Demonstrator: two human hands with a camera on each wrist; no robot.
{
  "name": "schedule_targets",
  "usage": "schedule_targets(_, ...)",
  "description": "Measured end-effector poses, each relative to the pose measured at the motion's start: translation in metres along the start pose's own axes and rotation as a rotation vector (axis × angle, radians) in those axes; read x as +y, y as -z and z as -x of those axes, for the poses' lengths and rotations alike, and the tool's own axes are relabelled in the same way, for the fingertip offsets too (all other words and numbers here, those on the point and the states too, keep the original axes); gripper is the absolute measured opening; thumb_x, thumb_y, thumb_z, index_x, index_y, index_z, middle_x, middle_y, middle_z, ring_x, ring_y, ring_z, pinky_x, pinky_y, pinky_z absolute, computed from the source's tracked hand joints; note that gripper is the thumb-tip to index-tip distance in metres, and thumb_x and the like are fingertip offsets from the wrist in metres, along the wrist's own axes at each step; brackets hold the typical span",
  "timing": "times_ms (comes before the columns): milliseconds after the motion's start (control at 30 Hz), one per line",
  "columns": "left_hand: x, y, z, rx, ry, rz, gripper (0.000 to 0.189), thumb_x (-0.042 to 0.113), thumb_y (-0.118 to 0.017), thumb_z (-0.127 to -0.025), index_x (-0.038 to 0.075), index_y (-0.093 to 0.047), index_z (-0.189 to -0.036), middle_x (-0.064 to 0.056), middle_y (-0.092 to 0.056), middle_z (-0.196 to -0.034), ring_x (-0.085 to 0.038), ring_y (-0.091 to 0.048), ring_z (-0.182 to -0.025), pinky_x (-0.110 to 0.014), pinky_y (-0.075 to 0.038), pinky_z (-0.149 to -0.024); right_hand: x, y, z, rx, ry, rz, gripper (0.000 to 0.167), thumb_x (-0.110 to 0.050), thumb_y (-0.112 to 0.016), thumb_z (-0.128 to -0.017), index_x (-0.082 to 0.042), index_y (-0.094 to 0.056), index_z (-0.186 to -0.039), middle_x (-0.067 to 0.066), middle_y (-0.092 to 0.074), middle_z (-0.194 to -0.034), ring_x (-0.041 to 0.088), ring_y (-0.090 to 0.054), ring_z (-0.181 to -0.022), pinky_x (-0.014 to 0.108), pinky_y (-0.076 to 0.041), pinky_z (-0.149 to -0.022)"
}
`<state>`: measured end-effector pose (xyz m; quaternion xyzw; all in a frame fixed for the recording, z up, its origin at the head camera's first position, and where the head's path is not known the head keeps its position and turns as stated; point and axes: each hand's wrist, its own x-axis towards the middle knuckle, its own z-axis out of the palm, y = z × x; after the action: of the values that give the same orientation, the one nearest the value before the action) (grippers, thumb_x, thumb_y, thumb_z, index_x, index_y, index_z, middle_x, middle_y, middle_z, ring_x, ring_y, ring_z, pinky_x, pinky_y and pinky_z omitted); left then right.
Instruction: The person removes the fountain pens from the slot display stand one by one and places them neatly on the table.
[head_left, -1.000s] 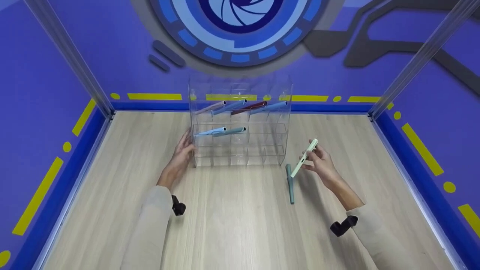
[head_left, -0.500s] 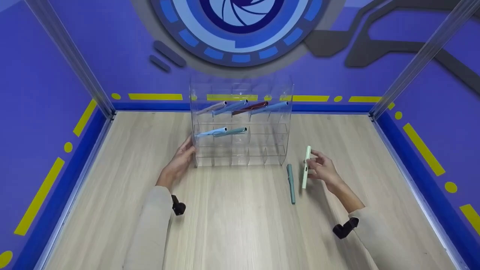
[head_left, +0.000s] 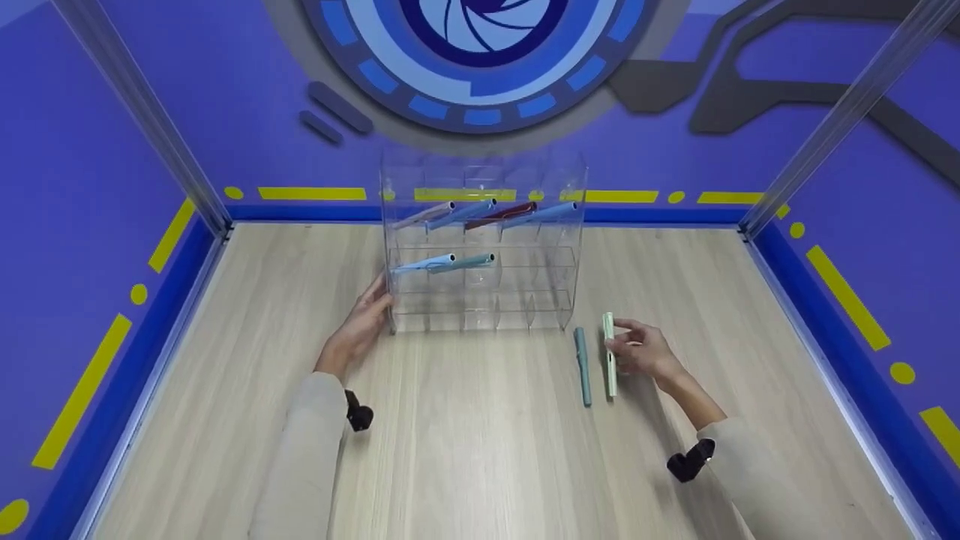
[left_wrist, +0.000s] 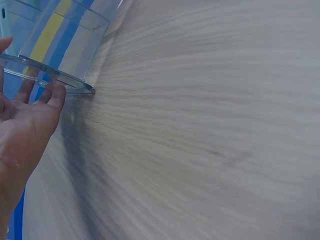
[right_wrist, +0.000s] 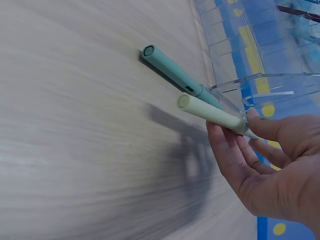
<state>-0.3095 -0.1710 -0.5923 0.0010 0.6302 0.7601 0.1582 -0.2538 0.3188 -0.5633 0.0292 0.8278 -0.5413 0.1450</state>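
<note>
My right hand [head_left: 646, 352] pinches a pale green pen [head_left: 610, 367] between thumb and fingers, low over the table. In the right wrist view the pale green pen [right_wrist: 215, 112] points its round end towards the camera. Just left of it, a teal pen [head_left: 583, 367] lies on the table, roughly parallel. At the left side of a clear acrylic pen rack [head_left: 480, 319], my left hand [head_left: 361, 326] holds the side panel. In the left wrist view its fingers [left_wrist: 57, 95] lie along the outer face, the thumb across the panel's edge.
Several pens stand slanted in the rack: a pinkish one [head_left: 425, 215], blue ones and a dark red pen [head_left: 501, 217] in the upper row, with a light blue pen [head_left: 424, 264] and a teal-grey pen [head_left: 463, 263] lower down. Blue walls [head_left: 172, 127] enclose the wooden table [head_left: 465, 450].
The pale green pen has come down and towards me in my right hand, turning from slanted to nearly parallel with the teal pen. My left hand stays at the rack.
</note>
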Motion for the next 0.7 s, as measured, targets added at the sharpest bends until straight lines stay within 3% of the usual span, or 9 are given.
schedule_targets(400,0.000,0.000,-0.001,0.003,0.004,0.003,0.071,0.006,-0.037,-0.107,0.023,-0.002,-0.166,-0.004,0.001,-0.175,-0.026,0.002,-0.161,-0.045,-0.005,-0.132,-0.002,-0.009,0.001,-0.026,0.000,0.065,0.063,0.000,-0.069,-0.095,0.013,-0.039,-0.149,0.020,-0.061,-0.109,0.018,-0.068,-0.091,0.043,-0.064,-0.083)
schedule_targets(700,-0.002,0.000,0.000,-0.001,-0.004,-0.003,0.071,0.004,-0.036,-0.107,0.024,-0.004,-0.166,-0.003,-0.004,-0.175,-0.024,-0.004,-0.162,-0.042,-0.007,-0.132,0.008,-0.018,-0.004,0.016,0.029,0.191,0.059,-0.002,-0.072,-0.092,0.011,-0.048,-0.145,0.016,-0.065,-0.102,0.015,-0.065,-0.084,0.031,-0.064,-0.070)
